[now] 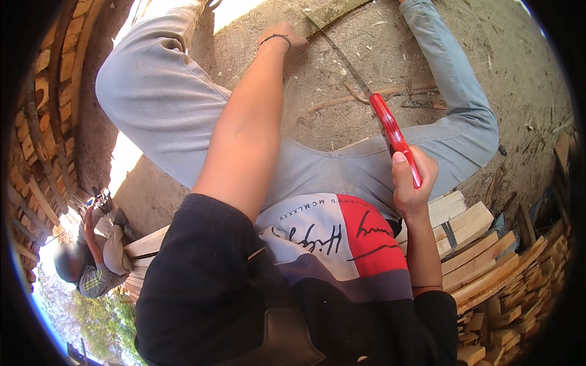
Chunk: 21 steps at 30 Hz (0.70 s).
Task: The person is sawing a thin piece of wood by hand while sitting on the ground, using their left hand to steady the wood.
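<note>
In my right hand (pixel 415 177) is a hand saw (pixel 394 131) with a glossy red handle, my fingers wrapped round its lower end. Its long, narrow, slightly curved blade reaches up and left, to the end of a wooden board (pixel 342 11) at the top edge. My left arm stretches forward between my knees. Beside that board, just left of the blade tip, my left hand (pixel 284 38) looks closed and a little blurred, with a dark cord round the wrist. What its fingers hold, if anything, is hidden.
My bent legs frame the dirt floor (pixel 342 67), where a thin branch (pixel 397 91) and wood chips lie. Sawn timber (pixel 470 229) is stacked at the right, more wood (pixel 46 134) at the left. Another person (pixel 101 244) sits at the far left.
</note>
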{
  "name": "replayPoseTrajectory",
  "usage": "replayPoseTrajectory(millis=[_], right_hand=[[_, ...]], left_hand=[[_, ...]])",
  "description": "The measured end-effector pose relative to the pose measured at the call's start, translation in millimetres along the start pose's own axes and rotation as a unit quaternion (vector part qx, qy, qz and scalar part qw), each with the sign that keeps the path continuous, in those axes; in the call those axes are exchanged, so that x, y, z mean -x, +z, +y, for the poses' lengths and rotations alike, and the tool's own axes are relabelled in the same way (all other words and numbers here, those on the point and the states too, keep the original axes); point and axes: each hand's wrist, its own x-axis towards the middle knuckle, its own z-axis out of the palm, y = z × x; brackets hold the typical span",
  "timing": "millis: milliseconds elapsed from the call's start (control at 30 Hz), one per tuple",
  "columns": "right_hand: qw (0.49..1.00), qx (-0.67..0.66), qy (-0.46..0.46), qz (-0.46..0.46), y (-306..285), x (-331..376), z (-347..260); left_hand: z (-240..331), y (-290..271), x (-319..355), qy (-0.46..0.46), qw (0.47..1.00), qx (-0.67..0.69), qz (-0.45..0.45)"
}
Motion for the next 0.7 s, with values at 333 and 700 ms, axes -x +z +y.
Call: replayPoseTrajectory(millis=[333, 700], right_hand=[[0.998, -0.022, 0.049, 0.016, 14, -5, -8], [0.999, -0.015, 0.037, 0.028, 30, -18, 7]], left_hand=[[7, 10, 4, -0.001, 1.0, -0.006, 0.011], [18, 3, 21, -0.009, 1.0, 0.006, 0.005]])
